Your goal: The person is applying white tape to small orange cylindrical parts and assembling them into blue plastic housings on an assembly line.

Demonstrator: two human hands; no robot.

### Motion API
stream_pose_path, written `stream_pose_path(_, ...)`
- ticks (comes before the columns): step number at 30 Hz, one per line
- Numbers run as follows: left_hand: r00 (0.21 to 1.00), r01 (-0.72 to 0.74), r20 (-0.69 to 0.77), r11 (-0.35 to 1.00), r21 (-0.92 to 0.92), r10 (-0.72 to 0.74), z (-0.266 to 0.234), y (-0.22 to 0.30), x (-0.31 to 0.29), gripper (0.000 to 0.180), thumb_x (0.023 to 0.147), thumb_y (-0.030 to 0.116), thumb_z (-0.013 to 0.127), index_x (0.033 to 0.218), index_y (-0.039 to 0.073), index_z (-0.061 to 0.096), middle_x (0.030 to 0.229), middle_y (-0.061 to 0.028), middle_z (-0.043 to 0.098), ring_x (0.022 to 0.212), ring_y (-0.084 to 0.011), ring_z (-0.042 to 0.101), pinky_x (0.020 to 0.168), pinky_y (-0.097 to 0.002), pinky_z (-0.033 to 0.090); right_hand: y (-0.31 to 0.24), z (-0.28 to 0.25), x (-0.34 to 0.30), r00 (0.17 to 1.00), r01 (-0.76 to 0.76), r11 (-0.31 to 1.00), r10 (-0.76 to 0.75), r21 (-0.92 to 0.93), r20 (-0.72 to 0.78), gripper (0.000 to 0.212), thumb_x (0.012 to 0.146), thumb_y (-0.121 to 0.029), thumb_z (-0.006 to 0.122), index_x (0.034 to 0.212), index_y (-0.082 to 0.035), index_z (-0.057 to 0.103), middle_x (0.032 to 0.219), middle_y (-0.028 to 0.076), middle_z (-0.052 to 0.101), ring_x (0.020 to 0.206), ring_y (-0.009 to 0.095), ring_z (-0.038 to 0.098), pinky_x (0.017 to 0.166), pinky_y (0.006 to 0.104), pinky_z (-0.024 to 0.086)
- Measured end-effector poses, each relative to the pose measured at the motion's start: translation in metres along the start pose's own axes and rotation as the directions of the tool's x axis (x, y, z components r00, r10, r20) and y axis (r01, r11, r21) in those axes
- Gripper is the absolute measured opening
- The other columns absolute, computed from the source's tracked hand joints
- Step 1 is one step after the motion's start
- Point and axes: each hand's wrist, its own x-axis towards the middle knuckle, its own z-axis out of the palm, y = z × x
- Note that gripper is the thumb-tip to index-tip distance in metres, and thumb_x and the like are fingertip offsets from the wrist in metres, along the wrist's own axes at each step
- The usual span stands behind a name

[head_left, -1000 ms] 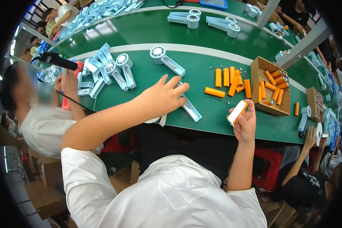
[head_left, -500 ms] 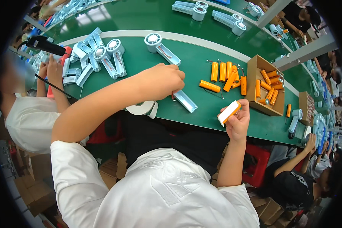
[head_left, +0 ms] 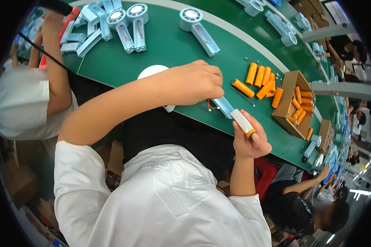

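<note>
Left hand (head_left: 193, 84) lies fisted on the green table (head_left: 160, 45), fingers curled together over the near end of a pale blue fan handle (head_left: 223, 106) with thin wires (head_left: 212, 106) trailing beside it. Whether this grip actually pinches the handle or only presses on it cannot be told; the knuckles hide the contact.

Right hand (head_left: 251, 142) is raised just off the table's near edge, its grip clamped on a white cover (head_left: 241, 119) with an orange cell (head_left: 250, 132) showing at its lower end. The cover's upper end now sits touching or just beside the handle.

Change noted: half a second ago the right hand held the cover well apart from the handle, out to the right; a second ago the left hand was open and spread over the handle. The two parts have since been brought together and the left hand has closed. Judgement: the work has passed from picking up to fitting cover against handle.

Loose orange cells (head_left: 259, 78) lie beyond, beside an open carton (head_left: 290, 80) holding more. Finished fans (head_left: 125, 22) lie far left.
</note>
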Motion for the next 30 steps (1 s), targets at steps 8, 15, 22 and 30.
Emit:
stream_pose_path(8,0.999,-0.002,0.037,1.0,-0.013,0.003,0.002,-0.003,-0.004,0.002,0.092,0.011,0.073,0.092,0.01,0.071,0.11,-0.0035,0.075,0.125,-0.0245,0.067,0.111,-0.0407,0.047,0.009,-0.006,0.005,0.983,0.024,0.997,-0.009,-0.079,0.185,0.064,0.083,0.008,0.089,0.126,-0.02,0.05,0.119,0.016,0.08,0.103,0.034,0.081,0.078,0.037,0.067)
stream_pose_path(15,0.99,-0.072,-0.123,0.994,-0.076,0.062,0.011,-0.011,-0.013,0.005,0.09,0.009,0.076,0.091,0.01,0.071,0.121,-0.0057,0.074,0.131,-0.0258,0.064,0.115,-0.0412,0.046,-0.012,-0.005,0.046,0.888,-0.087,0.958,0.198,-0.272,0.414,0.049,0.083,0.002,0.088,0.121,-0.018,0.064,0.115,0.008,0.08,0.094,0.024,0.079,0.074,0.0309,0.063)
stream_pose_path(22,0.984,-0.094,-0.162,0.992,-0.087,0.079,0.014,-0.015,-0.016,0.007,0.089,0.009,0.077,0.093,0.01,0.072,0.127,-0.0054,0.073,0.134,-0.0263,0.063,0.118,-0.0414,0.046,-0.031,0.014,0.092,0.687,0.195,0.845,0.245,-0.498,0.684,0.036,0.087,-0.011,0.085,0.12,-0.015,0.07,0.118,0.002,0.073,0.093,0.021,0.072,0.072,0.0287,0.058)
stream_pose_path(30,0.988,-0.1,-0.121,0.993,-0.058,0.092,0.013,-0.012,-0.014,0.01,0.089,0.009,0.077,0.099,0.011,0.073,0.125,-0.0041,0.073,0.133,-0.0261,0.062,0.117,-0.0413,0.046,-0.027,0.023,0.1,0.52,0.356,0.769,0.308,-0.53,0.797,0.042,0.085,-0.019,0.087,0.123,-0.014,0.07,0.127,0.002,0.063,0.09,0.02,0.064,0.068,0.0301,0.055)
